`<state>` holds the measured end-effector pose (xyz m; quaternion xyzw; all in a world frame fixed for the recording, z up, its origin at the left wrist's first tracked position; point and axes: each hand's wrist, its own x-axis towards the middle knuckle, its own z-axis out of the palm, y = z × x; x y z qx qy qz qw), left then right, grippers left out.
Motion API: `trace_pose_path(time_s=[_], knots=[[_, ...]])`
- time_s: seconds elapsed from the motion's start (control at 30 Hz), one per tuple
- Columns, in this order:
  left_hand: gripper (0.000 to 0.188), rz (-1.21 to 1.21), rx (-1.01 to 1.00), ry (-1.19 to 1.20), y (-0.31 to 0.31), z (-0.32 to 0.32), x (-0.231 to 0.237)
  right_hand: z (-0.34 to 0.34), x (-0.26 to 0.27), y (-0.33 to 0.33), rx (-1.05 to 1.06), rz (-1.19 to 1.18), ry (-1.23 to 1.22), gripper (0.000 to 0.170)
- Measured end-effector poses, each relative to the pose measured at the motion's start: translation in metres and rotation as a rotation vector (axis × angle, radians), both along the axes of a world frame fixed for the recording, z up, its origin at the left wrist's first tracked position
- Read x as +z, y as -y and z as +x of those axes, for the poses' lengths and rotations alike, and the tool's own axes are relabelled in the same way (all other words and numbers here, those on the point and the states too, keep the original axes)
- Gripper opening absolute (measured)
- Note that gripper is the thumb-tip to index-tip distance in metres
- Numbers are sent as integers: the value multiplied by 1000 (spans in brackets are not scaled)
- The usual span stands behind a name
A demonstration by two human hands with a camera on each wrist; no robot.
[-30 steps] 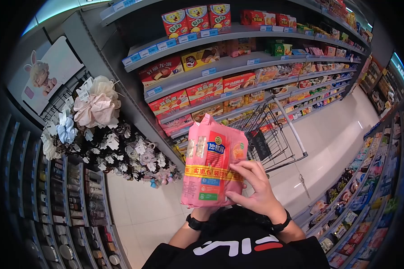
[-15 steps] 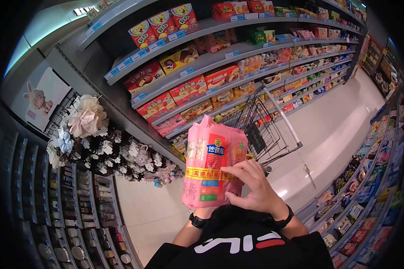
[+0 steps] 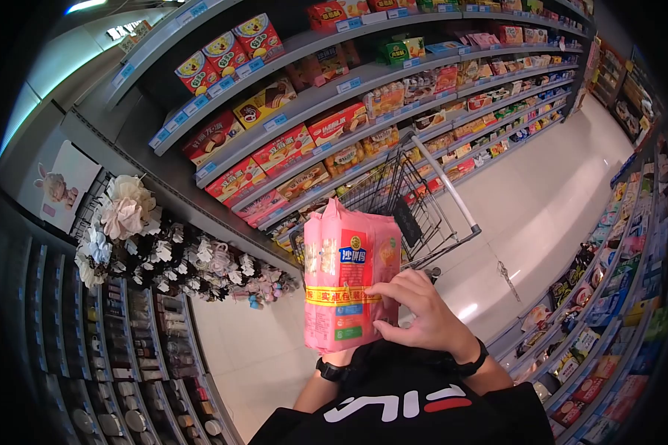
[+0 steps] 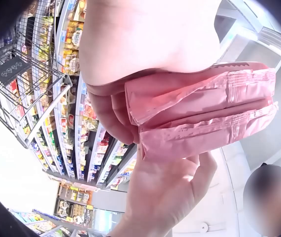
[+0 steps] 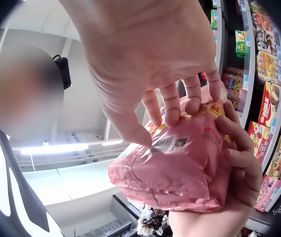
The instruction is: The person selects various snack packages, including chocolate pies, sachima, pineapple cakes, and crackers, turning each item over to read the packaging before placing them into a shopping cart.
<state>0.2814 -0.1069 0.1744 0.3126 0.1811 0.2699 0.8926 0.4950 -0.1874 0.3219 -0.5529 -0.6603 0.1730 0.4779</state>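
Observation:
A pink snack package [image 3: 352, 282] with a yellow band stands upright before the chest. My left hand [image 3: 339, 356] holds it from below and behind, mostly hidden in the head view. In the right wrist view, the left hand [image 5: 241, 163] has its fingers curled round the package's side [image 5: 180, 173], which bears a barcode. My right hand [image 3: 427, 315] is at the right side, fingertips on the band and thumb near the package's lower edge. In the right wrist view, the right hand [image 5: 150, 64] has loosely bent, spread fingers against the wrapping.
Behind the package stands a wire shopping cart [image 3: 445, 178]. Shelves of boxed snacks [image 3: 282, 152] run along the far side, with another stocked shelf [image 3: 586, 297] at right. Hair accessories [image 3: 130, 215] hang at left. Pale tiled floor [image 3: 542, 200] lies beyond the cart.
The head view has turned, so the snack shelves and cart appear shifted left. The package's front faces slightly differently, and it remains in the left hand. The right fingertips stay on the band.

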Motion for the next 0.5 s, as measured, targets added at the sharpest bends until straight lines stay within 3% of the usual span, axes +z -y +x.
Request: trace_pose_path(time_s=[0.13, 0.3, 0.5], knots=[[49, -11, -47, -22, 6, 33, -1, 8, -8, 13, 2, -11, -29, 54], [49, -5, -96, -29, 1, 22, 2, 7, -14, 22, -60, -97, -121, 67], [49, -11, -127, -8, -17, 38, 1, 11, -36, 16, -93, -51, -169, 68]])
